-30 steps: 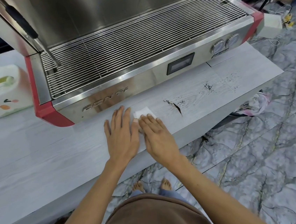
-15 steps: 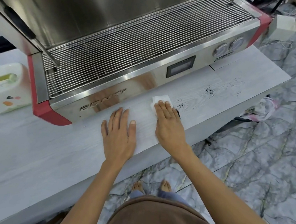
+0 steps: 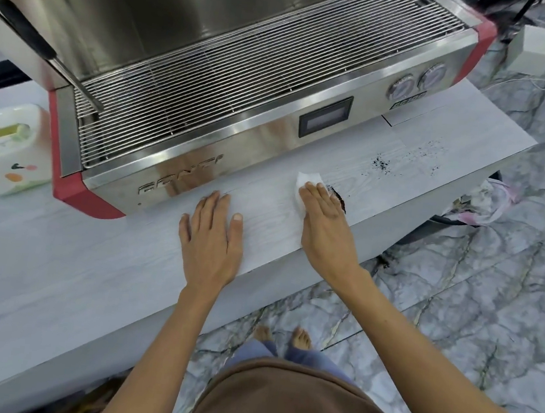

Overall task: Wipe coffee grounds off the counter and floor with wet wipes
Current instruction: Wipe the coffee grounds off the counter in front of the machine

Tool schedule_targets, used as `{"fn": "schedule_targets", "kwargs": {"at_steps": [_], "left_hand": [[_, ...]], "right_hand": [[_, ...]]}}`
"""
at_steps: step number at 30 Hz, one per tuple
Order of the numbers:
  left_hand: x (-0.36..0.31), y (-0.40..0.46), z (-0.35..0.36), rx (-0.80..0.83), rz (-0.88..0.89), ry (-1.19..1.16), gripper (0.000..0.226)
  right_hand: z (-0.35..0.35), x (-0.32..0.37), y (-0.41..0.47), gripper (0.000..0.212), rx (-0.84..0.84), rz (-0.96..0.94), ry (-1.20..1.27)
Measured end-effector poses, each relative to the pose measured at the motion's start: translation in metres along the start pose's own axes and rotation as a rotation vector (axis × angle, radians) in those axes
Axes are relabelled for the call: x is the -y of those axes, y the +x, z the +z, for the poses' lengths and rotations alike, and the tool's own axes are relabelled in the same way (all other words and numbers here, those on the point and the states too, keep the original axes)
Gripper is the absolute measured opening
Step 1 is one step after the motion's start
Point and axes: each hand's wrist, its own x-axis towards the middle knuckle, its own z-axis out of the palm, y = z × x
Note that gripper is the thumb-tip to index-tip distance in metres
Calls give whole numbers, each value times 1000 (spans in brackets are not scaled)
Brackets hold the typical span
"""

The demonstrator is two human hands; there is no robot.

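The right hand (image 3: 324, 227) lies flat with straight fingers pressing the white wet wipe (image 3: 307, 181) onto the pale surface (image 3: 89, 271), its fingertips pointing toward 11 o'clock — an open grip, nothing curled round the wipe. The left hand (image 3: 210, 243) rests palm-down at its 9 o'clock side, fingers straight and together, open too, just in front of the espresso machine (image 3: 227, 83). Most of the wipe is hidden under the right hand, a dark clump of coffee grounds (image 3: 341, 198) peeks out at the fingers' 3 o'clock edge, and finer specks (image 3: 381, 165) scatter toward 1 o'clock — too small to count.
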Motion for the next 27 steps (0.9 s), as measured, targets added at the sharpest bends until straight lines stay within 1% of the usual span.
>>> {"fn": "schedule_targets", "kwargs": {"at_steps": [5,11,19,27], "left_hand": [[-8,1,4,-6,-14,-21,62],[-7,1,5,12,16,-1,67],[-4,2,4,59,67,40,64],[-3,1,2,86,97,62,62]], "right_hand": [[12,24,-18,46,-11,-134,34],[24,31,-29,47,56,-174,-21],[27,30,-24,47,21,-70,-89],[15,11,-13,49,20,-21,-140]]}}
